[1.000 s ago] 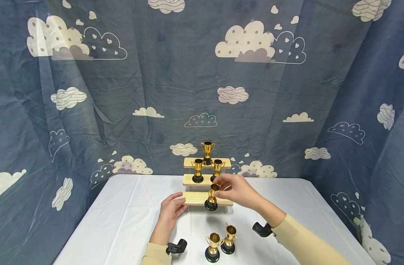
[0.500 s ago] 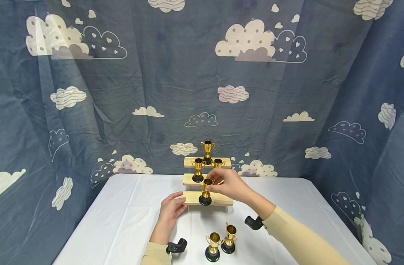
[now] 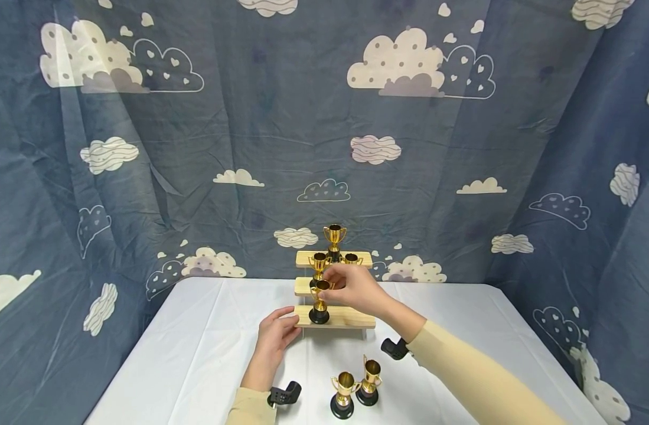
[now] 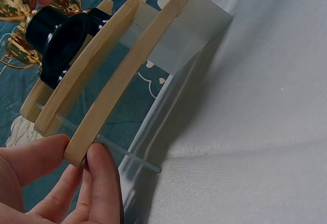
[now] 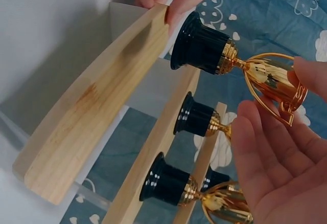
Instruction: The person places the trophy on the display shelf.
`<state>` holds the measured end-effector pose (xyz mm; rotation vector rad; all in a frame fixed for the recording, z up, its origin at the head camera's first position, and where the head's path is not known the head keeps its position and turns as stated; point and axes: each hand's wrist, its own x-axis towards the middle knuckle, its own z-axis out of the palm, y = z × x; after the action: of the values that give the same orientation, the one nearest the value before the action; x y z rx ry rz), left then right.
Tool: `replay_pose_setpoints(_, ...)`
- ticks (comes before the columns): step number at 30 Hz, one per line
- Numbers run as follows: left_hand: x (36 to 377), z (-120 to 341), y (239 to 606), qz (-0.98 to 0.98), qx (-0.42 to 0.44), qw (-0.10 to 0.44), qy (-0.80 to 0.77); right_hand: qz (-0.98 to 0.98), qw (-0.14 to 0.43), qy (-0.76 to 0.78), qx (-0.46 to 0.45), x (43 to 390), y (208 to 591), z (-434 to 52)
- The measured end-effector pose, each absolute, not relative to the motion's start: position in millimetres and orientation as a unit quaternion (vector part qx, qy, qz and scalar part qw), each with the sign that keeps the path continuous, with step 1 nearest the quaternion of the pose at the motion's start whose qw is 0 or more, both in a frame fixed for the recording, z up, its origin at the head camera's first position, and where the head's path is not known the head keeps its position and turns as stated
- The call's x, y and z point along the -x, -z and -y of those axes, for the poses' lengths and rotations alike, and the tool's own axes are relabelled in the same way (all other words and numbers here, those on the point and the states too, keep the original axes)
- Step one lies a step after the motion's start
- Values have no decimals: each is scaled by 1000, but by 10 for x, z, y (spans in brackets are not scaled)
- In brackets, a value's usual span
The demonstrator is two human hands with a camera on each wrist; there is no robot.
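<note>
My right hand [image 3: 358, 289] pinches a small gold trophy cup [image 3: 320, 306] by its cup and handle. In the right wrist view the trophy [image 5: 268, 75] has its black base close over the left part of the lowest wooden shelf [image 5: 97, 106]. My left hand [image 3: 273, 337] grips the left end of that shelf [image 3: 351, 319]. The left wrist view shows its thumb and fingers [image 4: 101, 183] pinching the shelf end. Behind, two trophies stand on the middle tier, one at left [image 3: 319, 262] and one at right [image 3: 352, 260], partly covered by my right hand. Another trophy [image 3: 335, 237] stands on the top tier.
Two more trophies stand on the white table in front of the stand, one nearer [image 3: 343, 396] and one to its right [image 3: 370, 383]. Clear supports [image 4: 202, 24] hold up the tiers. A blue cloud-print curtain [image 3: 281, 130] hangs behind the white-covered table [image 3: 207, 348].
My right hand has carried the trophy leftward along the lowest shelf, from near its middle-right to its left part. The left hand stays on the shelf end.
</note>
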<state>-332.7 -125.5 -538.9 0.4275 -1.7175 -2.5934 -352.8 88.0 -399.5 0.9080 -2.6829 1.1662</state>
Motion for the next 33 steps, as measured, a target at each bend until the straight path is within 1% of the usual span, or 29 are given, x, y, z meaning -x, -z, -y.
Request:
replay_pose_setpoints(7,3283,1281,5332,546,-120,-12,829,886,58,-368,-276,3595,4015,-782)
replay_pose_setpoints(16,3300,1261,5382,545,-129,-1,828,897,84,-343,-265,3650,4065,-702)
replay_pose_setpoints(24,3297,1264,5396,543,-130,1,829,908,57,-329,-251,3626,4124,-619)
replay_pose_setpoints(33,3301,1267,5369,546,-122,-3,829,915,58,-317,-242,3642,4200,-577)
